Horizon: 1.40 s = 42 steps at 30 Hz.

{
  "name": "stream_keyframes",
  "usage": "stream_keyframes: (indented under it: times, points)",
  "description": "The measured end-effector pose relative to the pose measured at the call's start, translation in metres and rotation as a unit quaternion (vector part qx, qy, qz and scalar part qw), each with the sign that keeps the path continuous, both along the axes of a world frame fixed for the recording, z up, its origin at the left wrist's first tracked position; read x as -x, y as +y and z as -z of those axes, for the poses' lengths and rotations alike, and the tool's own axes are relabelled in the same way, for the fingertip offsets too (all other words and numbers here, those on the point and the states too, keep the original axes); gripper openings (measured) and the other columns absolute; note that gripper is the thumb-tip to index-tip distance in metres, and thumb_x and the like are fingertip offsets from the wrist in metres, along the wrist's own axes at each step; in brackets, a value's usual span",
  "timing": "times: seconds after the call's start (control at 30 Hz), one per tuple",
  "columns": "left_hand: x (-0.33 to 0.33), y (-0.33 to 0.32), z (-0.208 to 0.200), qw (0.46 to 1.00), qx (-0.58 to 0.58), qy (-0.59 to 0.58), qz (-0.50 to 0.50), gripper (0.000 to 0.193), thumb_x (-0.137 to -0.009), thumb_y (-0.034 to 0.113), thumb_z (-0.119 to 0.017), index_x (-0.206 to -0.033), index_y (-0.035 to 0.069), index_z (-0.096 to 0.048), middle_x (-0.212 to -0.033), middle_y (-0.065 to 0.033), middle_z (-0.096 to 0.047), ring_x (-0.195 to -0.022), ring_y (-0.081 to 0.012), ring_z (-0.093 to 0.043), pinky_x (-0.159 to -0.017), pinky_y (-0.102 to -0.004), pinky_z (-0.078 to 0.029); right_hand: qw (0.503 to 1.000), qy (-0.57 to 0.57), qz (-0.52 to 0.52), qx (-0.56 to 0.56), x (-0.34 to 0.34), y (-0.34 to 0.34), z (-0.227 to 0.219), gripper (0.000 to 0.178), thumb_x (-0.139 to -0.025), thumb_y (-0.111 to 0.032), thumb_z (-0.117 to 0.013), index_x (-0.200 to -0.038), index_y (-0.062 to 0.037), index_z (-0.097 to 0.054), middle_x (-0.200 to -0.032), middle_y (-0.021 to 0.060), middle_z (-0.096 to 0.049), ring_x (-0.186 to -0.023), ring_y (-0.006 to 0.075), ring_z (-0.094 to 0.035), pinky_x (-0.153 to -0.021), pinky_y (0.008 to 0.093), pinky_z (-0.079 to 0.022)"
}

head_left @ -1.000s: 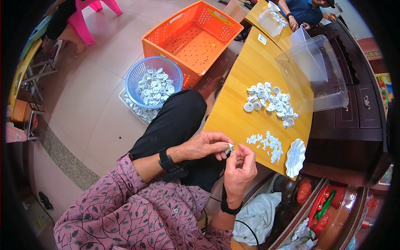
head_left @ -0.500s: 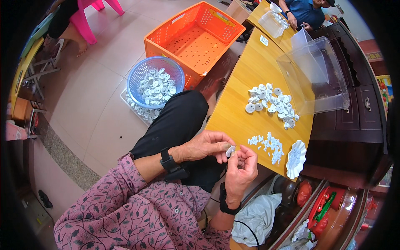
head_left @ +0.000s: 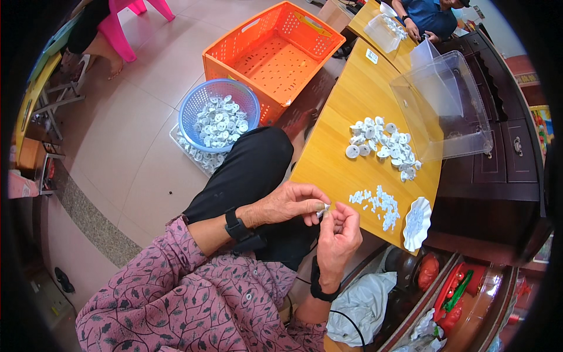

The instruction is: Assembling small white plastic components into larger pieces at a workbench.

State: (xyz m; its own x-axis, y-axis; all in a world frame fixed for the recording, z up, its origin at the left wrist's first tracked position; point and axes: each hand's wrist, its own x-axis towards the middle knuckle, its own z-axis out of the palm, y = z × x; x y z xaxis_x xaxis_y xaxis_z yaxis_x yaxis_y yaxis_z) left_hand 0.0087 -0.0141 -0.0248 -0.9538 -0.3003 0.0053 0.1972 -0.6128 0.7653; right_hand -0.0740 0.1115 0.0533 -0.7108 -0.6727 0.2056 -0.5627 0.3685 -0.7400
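Note:
Between both hands is a small white plastic part (head_left: 321, 213), mostly covered by fingertips. My left hand (head_left: 288, 203) pinches it between thumb and forefinger. The closed thumb and fingers of my right hand (head_left: 340, 237) press on it from the other side. Both hands are just off the near edge of the yellow wooden table (head_left: 319, 158). On that table lie a heap of round white plastic parts (head_left: 381, 144) and, closer to me, a scatter of tiny white pieces (head_left: 381, 206). A scalloped white dish (head_left: 417, 226) at the table's right edge contains more tiny pieces.
A blue basket (head_left: 189, 111) full of round white parts stands left of my knee, beside an orange crate (head_left: 234, 67). A clear plastic bin (head_left: 463, 144) lies tipped at the table's right side. Across the far end sits another person (head_left: 431, 20). A white bag (head_left: 363, 305) is at lower right.
The white part has turned a little between my fingers and shows less of its face. My right hand has shifted slightly; the left stays nearly still.

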Motion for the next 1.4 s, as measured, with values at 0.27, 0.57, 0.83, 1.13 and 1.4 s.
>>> stream_keyframes:
  times: [0.27, 0.57, 0.83, 1.13, 1.4]
  points:
    - [0.001, 0.0, -0.002, 0.999, -0.03, -0.01, -0.004, 0.024, -0.102, 0.015, -0.057, -0.117, -0.002, -0.063, -0.097, -0.0067, -0.069, -0.078, -0.0107, -0.068, -0.068, -0.0236, -0.057, 0.999, -0.047, 0.015, -0.007, 0.002, 0.01, 0.007, 0.011, -0.091, -0.006, -0.068, -0.096, 0.001, -0.062, -0.082, 0.0111, -0.066, -0.069, 0.0165, -0.065, -0.064, 0.0306, -0.053]
    - [0.001, 0.001, -0.001, 1.0, -0.019, -0.007, -0.011, 0.023, -0.102, 0.015, -0.057, -0.116, -0.003, -0.064, -0.097, -0.007, -0.069, -0.078, -0.0103, -0.068, -0.067, -0.0232, -0.057, 1.0, -0.023, 0.003, -0.016, -0.001, 0.008, 0.006, 0.011, -0.094, -0.009, -0.064, -0.093, 0.0003, -0.058, -0.081, 0.0135, -0.065, -0.068, 0.0221, -0.065, -0.063, 0.0351, -0.052]
    - [0.0, 0.002, 0.002, 1.0, 0.015, 0.001, -0.023, 0.024, -0.101, 0.015, -0.058, -0.116, -0.003, -0.064, -0.095, -0.0073, -0.069, -0.078, -0.0107, -0.067, -0.067, -0.0239, -0.057, 1.0, 0.001, 0.003, -0.026, 0.0, 0.005, 0.012, 0.011, -0.095, -0.01, -0.062, -0.092, -0.0001, -0.057, -0.08, 0.0149, -0.064, -0.069, 0.0245, -0.065, -0.062, 0.0368, -0.052]
    - [0.0, -0.001, 0.002, 0.997, -0.073, 0.01, -0.012, 0.024, -0.102, 0.015, -0.056, -0.116, -0.004, -0.063, -0.095, -0.0089, -0.069, -0.078, -0.0118, -0.069, -0.067, -0.0234, -0.058, 0.978, -0.196, 0.011, 0.065, -0.001, 0.005, 0.018, 0.016, -0.098, -0.014, -0.062, -0.093, 0.0009, -0.059, -0.076, 0.0048, -0.063, -0.064, 0.01, -0.056, -0.059, 0.0254, -0.048]
    - [0.0, 0.0, 0.0, 0.998, -0.056, 0.003, -0.012, 0.024, -0.102, 0.014, -0.055, -0.116, -0.004, -0.064, -0.095, -0.0088, -0.069, -0.077, -0.0121, -0.069, -0.066, -0.0228, -0.057, 0.971, -0.224, 0.016, 0.079, -0.002, 0.005, 0.019, 0.013, -0.099, -0.012, -0.061, -0.093, -0.0003, -0.059, -0.078, 0.0004, -0.062, -0.065, 0.0043, -0.053, -0.058, 0.0197, -0.045]
